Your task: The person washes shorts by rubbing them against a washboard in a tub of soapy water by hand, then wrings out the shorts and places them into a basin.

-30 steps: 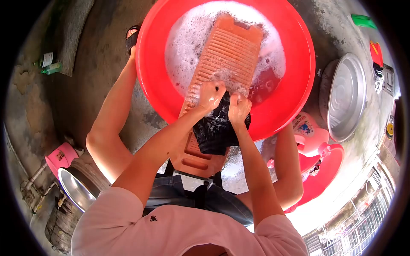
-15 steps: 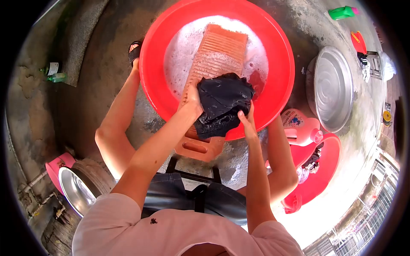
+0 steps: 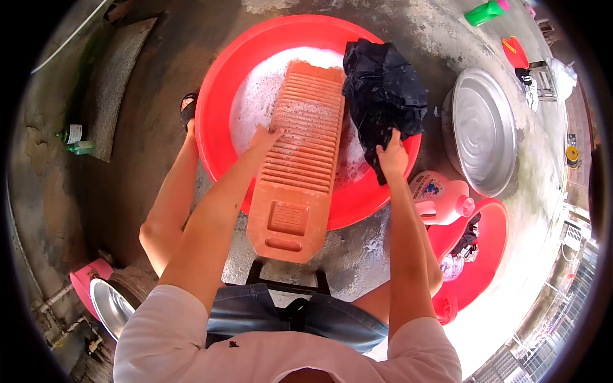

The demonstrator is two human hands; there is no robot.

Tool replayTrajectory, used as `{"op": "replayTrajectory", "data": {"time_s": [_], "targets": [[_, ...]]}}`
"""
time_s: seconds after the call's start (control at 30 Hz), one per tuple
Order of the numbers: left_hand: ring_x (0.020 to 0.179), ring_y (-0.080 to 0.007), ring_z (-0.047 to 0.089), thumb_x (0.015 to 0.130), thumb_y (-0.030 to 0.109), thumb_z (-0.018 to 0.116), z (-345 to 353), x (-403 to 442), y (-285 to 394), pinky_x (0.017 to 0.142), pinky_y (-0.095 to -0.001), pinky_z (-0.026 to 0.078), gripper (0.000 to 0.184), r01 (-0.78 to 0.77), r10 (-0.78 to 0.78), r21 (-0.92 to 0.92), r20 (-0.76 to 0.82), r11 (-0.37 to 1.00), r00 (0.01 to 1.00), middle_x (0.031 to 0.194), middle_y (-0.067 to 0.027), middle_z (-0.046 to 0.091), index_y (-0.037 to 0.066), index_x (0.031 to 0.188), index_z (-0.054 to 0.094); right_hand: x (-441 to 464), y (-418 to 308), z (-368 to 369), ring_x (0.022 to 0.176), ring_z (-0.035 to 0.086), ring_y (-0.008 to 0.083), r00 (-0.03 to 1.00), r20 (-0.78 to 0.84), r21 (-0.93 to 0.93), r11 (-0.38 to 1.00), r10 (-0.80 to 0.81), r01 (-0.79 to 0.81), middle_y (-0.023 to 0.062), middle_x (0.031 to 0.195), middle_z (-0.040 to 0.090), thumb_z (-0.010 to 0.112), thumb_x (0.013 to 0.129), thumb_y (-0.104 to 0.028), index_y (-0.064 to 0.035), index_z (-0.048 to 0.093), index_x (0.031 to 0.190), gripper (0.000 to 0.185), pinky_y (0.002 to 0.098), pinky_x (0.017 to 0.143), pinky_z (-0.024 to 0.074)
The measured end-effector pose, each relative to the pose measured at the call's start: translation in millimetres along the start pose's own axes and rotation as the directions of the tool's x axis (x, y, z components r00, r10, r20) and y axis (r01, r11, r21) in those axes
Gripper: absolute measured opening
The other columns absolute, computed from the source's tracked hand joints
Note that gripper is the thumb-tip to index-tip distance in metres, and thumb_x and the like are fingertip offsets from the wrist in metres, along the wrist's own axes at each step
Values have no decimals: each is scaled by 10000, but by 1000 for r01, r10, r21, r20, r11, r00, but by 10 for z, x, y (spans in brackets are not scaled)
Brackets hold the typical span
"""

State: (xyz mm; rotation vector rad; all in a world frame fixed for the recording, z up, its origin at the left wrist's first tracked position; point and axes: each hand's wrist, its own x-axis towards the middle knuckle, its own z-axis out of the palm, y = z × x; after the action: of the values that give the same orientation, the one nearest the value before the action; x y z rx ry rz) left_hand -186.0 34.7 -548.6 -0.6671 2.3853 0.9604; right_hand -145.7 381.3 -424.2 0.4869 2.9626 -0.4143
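Observation:
A wet black garment [image 3: 385, 89] hangs spread out from my right hand [image 3: 393, 155], which is closed on its near end. The cloth covers the right side of a big red basin [image 3: 214, 83]. My left hand [image 3: 264, 139] grips the left edge of an orange-brown washboard [image 3: 305, 156], with fingers lying over its ridges; the underside of that hand is hidden. The washboard leans over the basin's near rim, its slotted end towards me. White suds [image 3: 258, 89] float on the water around the board.
Right of the basin are a metal basin [image 3: 483, 131], a pink detergent jug [image 3: 440, 196] and a red tub [image 3: 491, 249] with clothes. A green bottle [image 3: 485, 13] lies at the upper right. A metal bowl [image 3: 108, 306] and a pink container [image 3: 89, 281] stand lower left.
The black garment has gone from bunched between both hands over the washboard to hanging open at the right in my right hand. My left hand has let go of it and moved onto the board's left edge.

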Motion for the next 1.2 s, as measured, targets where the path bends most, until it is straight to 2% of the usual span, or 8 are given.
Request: {"op": "replayTrajectory", "data": {"time_s": [0.2, 0.4, 0.5, 0.6, 0.7, 0.87, 1.0, 1.2], "targets": [[908, -240, 613, 806, 550, 601, -93, -587, -290, 841, -360, 479, 712, 211, -120, -610, 187, 764, 975, 1063, -157, 613, -77, 1139, 539, -671, -109, 1004, 815, 659, 340, 790, 576, -210, 895, -212, 394, 215, 947, 627, 519, 817, -107, -75, 489, 1175, 361, 426, 688, 538], [1222, -345, 411, 854, 425, 542, -358, -1154, -488, 996, -416, 353, 633, -296, 355, 228, -290, 928, 889, 1355, -226, 395, -2, 1303, 413, -125, -293, 181, 1122, 523, 350, 19, 917, 343, 812, -398, 472, 231, 1176, 570, 697, 675, -364, -21, 522, 1245, 688, 382, 949, 416], [1336, -344, 224, 876, 387, 499, -426, -1121, -168, 1073, -472, 234, 627, -498, 508, 112, -95, 860, 856, 1480, -158, 202, 47, 1371, 319, 1022, -651, -452, 1096, 546, 325, 348, 901, 36, 844, -259, 535, 214, 1137, 590, 683, 697, -330, -30, 572, 1152, 556, 395, 919, 432], [1362, -337, 190, 890, 402, 467, -170, -971, -90, 1089, -516, 186, 619, -495, 563, 501, 19, 710, 826, 1487, -115, 216, 78, 1393, 308, 1489, -969, -1056, 1133, 508, 315, 912, 284, -353, 852, -297, 387, 148, 1181, 568, 667, 762, -260, -209, 467, 1284, 561, 448, 890, 451], [1396, -306, 113, 903, 398, 439, -217, -1073, 68, 1109, -517, 134, 623, -447, 521, 638, 83, 627, 849, 1508, -66, 181, 110, 1427, 264, 1820, -827, -658, 1093, 529, 357, 799, -78, -203, 794, -597, 573, 146, 1195, 541, 637, 798, -293, -226, 490, 1258, 487, 476, 896, 456], [1389, -308, 140, 899, 395, 446, -193, -1012, 24, 1103, -522, 146, 620, -503, 583, 599, 74, 623, 809, 1501, -78, 200, 110, 1423, 277, 944, -645, 637, 1163, 482, 397, 769, 610, -86, 949, -192, 305, 220, 1371, 376, 691, 733, -419, -232, 334, 1379, 761, 474, 977, 401], [1386, -304, 151, 896, 412, 443, -132, -936, 76, 1104, -517, 151, 628, -519, 604, 595, 70, 614, 794, 1498, -82, 211, 107, 1421, 281, -87, -104, 1772, 1062, 512, 464, 859, 499, -230, 938, -114, 258, 216, 1398, 315, 660, 737, -235, -238, 467, 1300, 595, 411, 852, 491], [1387, -303, 149, 902, 403, 445, -131, -942, 113, 1104, -512, 158, 612, -520, 595, 581, 75, 626, 800, 1497, -78, 210, 115, 1418, 288, 67, -233, 664, 1095, 537, 356, 116, 965, 159, 878, -234, 452, 227, 1160, 580, 660, 617, -211, -46, 587, 1176, 588, 397, 922, 434]]}}
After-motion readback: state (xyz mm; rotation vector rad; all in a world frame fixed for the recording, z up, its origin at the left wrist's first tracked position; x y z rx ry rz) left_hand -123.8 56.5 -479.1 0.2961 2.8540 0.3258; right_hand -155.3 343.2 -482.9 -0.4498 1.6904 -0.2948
